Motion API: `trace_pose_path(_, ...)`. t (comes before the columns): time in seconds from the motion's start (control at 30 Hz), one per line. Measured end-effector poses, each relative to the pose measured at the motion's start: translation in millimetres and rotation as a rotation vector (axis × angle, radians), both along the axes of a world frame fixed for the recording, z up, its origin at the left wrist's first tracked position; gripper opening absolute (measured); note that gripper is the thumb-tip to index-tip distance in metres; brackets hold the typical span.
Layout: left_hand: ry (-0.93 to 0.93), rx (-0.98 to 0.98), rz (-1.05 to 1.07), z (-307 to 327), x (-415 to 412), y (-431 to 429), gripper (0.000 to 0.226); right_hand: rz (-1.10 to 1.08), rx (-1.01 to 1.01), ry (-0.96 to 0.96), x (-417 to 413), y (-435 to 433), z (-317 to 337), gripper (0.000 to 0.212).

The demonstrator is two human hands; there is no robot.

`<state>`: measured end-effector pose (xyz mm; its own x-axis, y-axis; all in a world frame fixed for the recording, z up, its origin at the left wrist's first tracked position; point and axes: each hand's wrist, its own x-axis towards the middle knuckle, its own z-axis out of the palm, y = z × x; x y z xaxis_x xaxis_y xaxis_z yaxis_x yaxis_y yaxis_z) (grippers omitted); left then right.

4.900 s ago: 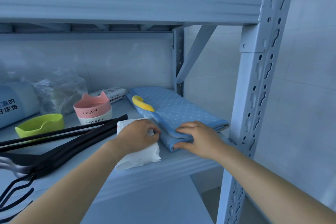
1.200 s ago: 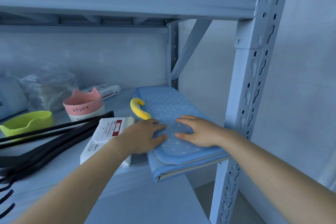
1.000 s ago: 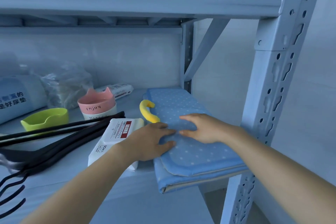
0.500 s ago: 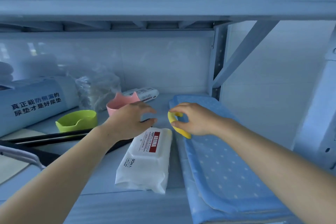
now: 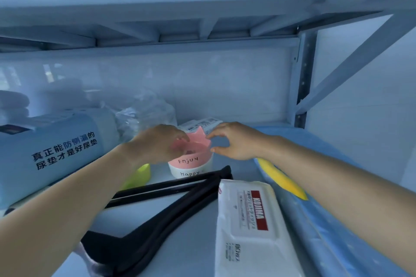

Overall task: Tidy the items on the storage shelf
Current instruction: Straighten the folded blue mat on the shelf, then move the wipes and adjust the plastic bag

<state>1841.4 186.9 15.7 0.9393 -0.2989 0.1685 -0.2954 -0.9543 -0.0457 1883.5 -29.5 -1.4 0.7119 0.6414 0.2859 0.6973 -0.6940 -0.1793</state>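
**Pink cat-eared bowl [image 5: 191, 155] framed by both hands**

It sits mid-way back on the pale metal shelf [image 5: 200, 231], nested on a white bowl [image 5: 191, 172] lettered "Happy", just behind the black plastic hangers [image 5: 171, 189]. The left hand [image 5: 155, 144] drapes over its left rim, fingers bent down; whether that grip has closed, can't tell. The right hand [image 5: 236, 141] is at the right rim, grip spread, thumb and forefinger apart. A white wipes pack [image 5: 249, 227] lies nearer, beside a blue dotted pad [image 5: 326, 243].

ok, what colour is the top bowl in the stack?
Pink top bowl, nested on a white bowl; head view shows it best.
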Motion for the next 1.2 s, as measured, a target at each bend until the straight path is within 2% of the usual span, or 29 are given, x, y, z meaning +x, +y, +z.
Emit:
trace_pose_path(0.13, 0.003, -0.008, -0.064, -8, 18, 13, 0.035, -0.023, 0.011, 0.018, 20, 17, -4, 0.043)
trace_pose_path(0.33, -0.015, -0.134, -0.131, -10, 43, 30, 0.021, -0.073, 0.082, -0.014, 47, 21, -4, 0.037)
trace_pose_path(0.47, -0.087, -0.068, -0.071, -11, 67, 37, 0.025, -0.144, 0.09, 0.001, 71, 25, -5, 0.036)
trace_pose_path(0.87, -0.217, -0.027, -0.037, -6, 96, 53, 0.028, -0.229, -0.099, 0.068, 133, 26, -22, 0.042)
trace_pose_path(1.07, -0.215, -0.009, -0.056, 6, 102, 41, 0.027, -0.21, -0.209, 0.104, 159, 38, -23, 0.053)
trace_pose_path(1.2, -0.215, 0.021, -0.018, 12, 103, 41, 0.029, -0.196, -0.323, 0.121, 172, 43, -26, 0.07)
